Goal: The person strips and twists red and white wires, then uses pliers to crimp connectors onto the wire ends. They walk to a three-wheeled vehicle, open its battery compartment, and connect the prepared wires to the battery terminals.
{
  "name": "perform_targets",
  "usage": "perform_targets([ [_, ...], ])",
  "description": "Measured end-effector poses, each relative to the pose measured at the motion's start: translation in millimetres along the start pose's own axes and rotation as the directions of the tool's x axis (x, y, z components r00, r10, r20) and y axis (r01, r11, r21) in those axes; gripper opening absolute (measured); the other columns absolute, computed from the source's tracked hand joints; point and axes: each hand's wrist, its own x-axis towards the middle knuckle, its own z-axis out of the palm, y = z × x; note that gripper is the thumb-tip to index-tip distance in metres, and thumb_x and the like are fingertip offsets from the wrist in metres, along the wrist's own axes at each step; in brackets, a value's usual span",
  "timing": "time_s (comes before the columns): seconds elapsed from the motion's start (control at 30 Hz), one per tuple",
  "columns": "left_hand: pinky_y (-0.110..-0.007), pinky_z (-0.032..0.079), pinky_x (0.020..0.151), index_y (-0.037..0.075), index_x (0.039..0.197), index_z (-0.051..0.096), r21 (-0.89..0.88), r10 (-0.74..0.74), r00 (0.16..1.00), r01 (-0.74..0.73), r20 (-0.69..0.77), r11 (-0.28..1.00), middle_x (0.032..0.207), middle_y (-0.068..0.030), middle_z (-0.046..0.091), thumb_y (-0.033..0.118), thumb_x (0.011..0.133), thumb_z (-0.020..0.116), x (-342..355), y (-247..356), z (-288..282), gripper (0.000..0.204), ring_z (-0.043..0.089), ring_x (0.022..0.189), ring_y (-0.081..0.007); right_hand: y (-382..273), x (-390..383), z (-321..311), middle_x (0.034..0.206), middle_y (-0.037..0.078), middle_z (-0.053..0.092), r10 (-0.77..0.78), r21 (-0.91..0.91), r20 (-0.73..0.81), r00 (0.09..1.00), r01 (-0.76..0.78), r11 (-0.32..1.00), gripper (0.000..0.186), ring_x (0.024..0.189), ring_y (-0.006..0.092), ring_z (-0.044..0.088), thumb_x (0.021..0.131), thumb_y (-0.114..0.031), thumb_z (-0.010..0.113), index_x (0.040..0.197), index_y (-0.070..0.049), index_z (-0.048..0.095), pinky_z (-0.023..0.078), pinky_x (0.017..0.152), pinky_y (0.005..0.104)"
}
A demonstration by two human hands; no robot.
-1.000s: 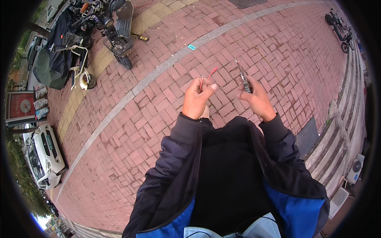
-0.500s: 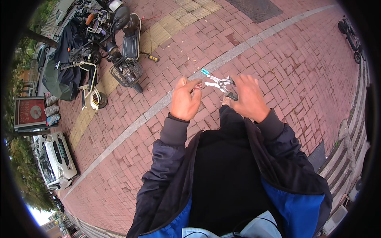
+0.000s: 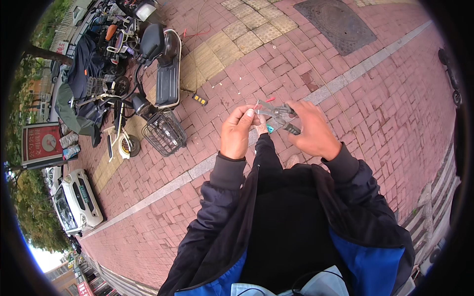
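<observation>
Between finger and thumb, my left hand [image 3: 236, 132] pinches a thin red wire [image 3: 270, 99], whose end sticks out past the pliers. My right hand [image 3: 314, 129] is closed around the dark handles of wire-stripping pliers [image 3: 279, 116], which have silvery metal jaws. The handles are spread apart. Their jaw tips reach to the left fingertips and lie at the wire; whether they bite it cannot be made out. Beneath the pliers a small turquoise patch [image 3: 269, 129] shows beside my foot.
An electric scooter with a wire basket [image 3: 164, 132] stands ahead on the left, near a yellow and black power strip [image 3: 199, 99] on the brick paving. Farther left are a red sign [image 3: 43, 143] and a white car [image 3: 75, 202]. A manhole cover [image 3: 336, 24] lies ahead.
The pliers' jaws have come up to my left fingertips and the red wire. My view has shifted forward, bringing the scooter and manhole cover nearer, and a foot has stepped ahead.
</observation>
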Motion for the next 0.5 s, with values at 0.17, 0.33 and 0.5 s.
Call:
perform_targets([
  [0.17,-0.032,0.053,0.085,-0.001,0.119,0.065,-0.044,0.045,0.999,-0.044,0.024,0.998,0.1,-0.0057,0.067,0.012,0.109,0.059,123,20,-21,0.018,0.063,0.09,-0.0148,-4,130,-1,0.114,0.02,0.061,0.031,-0.035,0.012,0.999,-0.031,0.999,0.071,0.11,0.0414,0.056,0.071,-0.011,0.077,0.137,0.004,0.057,0.044,0.097,0.0477],
  [0.33,-0.032,0.053,0.084,0.002,0.117,0.061,-0.046,0.167,0.985,-0.169,-0.048,0.985,0.101,-0.0071,0.068,0.013,0.11,0.057,212,68,-38,0.013,0.065,0.089,-0.0152,-17,246,-13,0.114,0.021,0.061,-0.042,-0.069,0.031,0.999,0.044,0.997,0.071,0.11,0.0419,0.057,0.069,-0.007,0.076,0.137,0.004,0.056,0.046,0.096,0.0465],
  [0.5,-0.031,0.053,0.083,0.002,0.118,0.061,-0.002,0.227,0.967,-0.228,-0.116,0.974,0.099,-0.0066,0.068,0.012,0.11,0.057,287,99,-51,0.013,0.065,0.089,-0.0146,-7,342,-20,0.114,0.021,0.063,-0.11,-0.05,0.067,0.992,0.113,0.992,0.071,0.11,0.0423,0.058,0.069,-0.007,0.076,0.136,0.005,0.056,0.047,0.095,0.0463],
])
